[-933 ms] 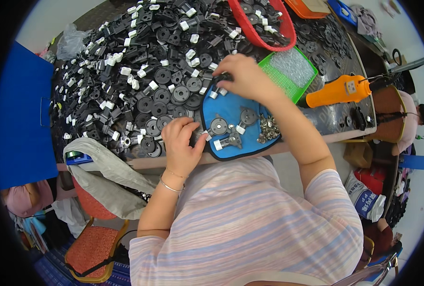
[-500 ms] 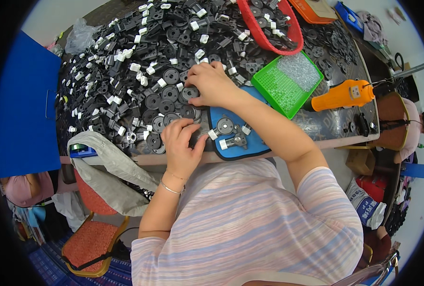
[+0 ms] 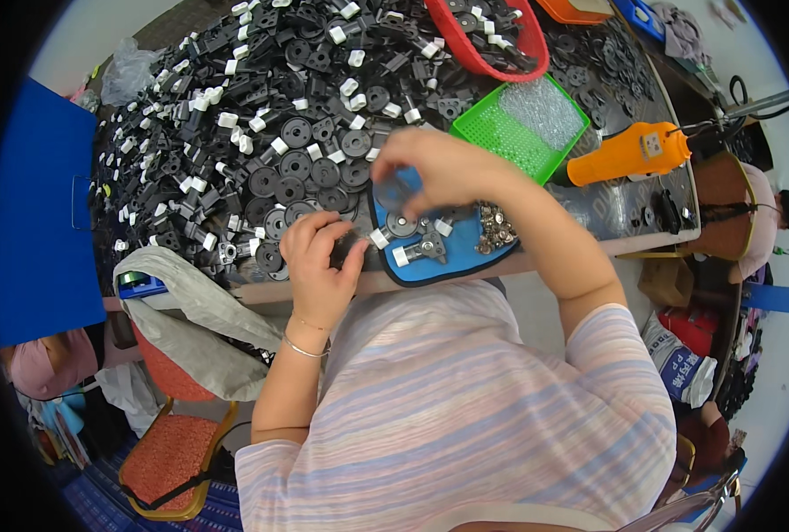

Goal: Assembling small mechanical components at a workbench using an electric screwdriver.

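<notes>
1. Grey and blurred, a disc (image 3: pixel 394 188) sits in the right hand (image 3: pixel 443 168) above the upper left part of a blue mat (image 3: pixel 467 264). That grip is narrow, thumb and fingers bent around the disc.

2. Just left of the mat, the left hand (image 3: pixel 319 266) is poised at the near edge of the desk (image 3: pixel 589 215). Its grip is moderately wide, thumb and curled fingers apart; whether a small part lies between them cannot be told.

3. Below the right hand, a wheel (image 3: pixel 402 225) and a bracket (image 3: pixel 432 246), each near a white tab, lie close together on the mat. Metal fittings (image 3: pixel 496 230) are heaped at its right side.

4. Up and to the right of the mat, a green tray (image 3: pixel 479 126) carries small clear pieces (image 3: pixel 545 115). A red basket (image 3: pixel 523 76) of dark parts stands at its far side, and an orange tool (image 3: pixel 629 152) lies to its right.

5. Black parts (image 3: pixel 261 97), many white-ended, blanket the left and far desk, reaching toward a clear bag (image 3: pixel 130 71).

6. Grey cloth (image 3: pixel 204 301) drapes near the left front edge, above a red-orange chair (image 3: pixel 173 448).

7. Farther out, a carton (image 3: pixel 665 282) and a sack (image 3: pixel 678 363) stand at right.
</notes>
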`<state>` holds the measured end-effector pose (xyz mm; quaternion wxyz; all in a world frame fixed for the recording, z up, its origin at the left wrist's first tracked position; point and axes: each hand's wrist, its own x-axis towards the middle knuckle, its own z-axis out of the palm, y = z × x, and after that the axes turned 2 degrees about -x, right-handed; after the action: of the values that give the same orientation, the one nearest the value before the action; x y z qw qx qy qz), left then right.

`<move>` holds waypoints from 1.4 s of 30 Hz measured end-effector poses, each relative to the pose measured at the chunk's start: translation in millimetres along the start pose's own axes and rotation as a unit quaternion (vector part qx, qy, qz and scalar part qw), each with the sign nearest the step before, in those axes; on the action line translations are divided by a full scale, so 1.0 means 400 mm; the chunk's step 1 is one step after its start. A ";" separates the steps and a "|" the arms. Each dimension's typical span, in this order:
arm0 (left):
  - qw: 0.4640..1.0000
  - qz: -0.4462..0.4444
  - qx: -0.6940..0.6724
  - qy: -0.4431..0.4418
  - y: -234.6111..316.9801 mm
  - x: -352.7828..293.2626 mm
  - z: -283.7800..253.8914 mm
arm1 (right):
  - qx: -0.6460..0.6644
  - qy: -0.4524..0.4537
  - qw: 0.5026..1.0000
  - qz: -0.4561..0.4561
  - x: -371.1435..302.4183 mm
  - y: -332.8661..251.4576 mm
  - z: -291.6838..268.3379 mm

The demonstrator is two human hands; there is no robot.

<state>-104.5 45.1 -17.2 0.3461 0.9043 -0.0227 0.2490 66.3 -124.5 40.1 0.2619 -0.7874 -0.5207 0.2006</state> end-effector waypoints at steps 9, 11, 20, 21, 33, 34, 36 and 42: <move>0.998 0.021 -0.036 -0.043 0.043 0.019 0.031 | -0.095 -0.073 0.992 0.047 -0.148 -0.060 0.072; 0.998 0.024 -0.033 -0.047 0.046 0.015 0.032 | -0.096 -0.061 0.993 0.046 -0.156 -0.060 0.079; 0.993 0.050 -0.038 -0.100 0.066 0.010 0.047 | -0.077 0.016 0.995 0.065 -0.192 -0.060 0.084; 0.991 0.058 -0.034 -0.114 0.071 0.013 0.050 | -0.083 0.022 0.994 0.069 -0.194 -0.058 0.088; 0.981 0.067 -0.009 -0.181 0.087 0.029 0.075 | -0.093 0.076 0.990 0.071 -0.214 -0.035 0.113; 0.981 0.068 -0.009 -0.183 0.086 0.029 0.075 | -0.092 0.077 0.990 0.071 -0.216 -0.032 0.119; 0.979 0.068 -0.010 -0.191 0.083 0.028 0.076 | -0.094 0.098 0.989 0.066 -0.222 -0.024 0.131; 0.980 0.065 -0.015 -0.187 0.086 0.034 0.081 | -0.070 0.249 0.966 -0.006 -0.275 -0.034 0.120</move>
<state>-85.7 0.2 -10.2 0.3321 0.9264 -0.1492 0.0966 -13.4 -212.0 15.7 0.3286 -0.8258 -0.4566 -0.0407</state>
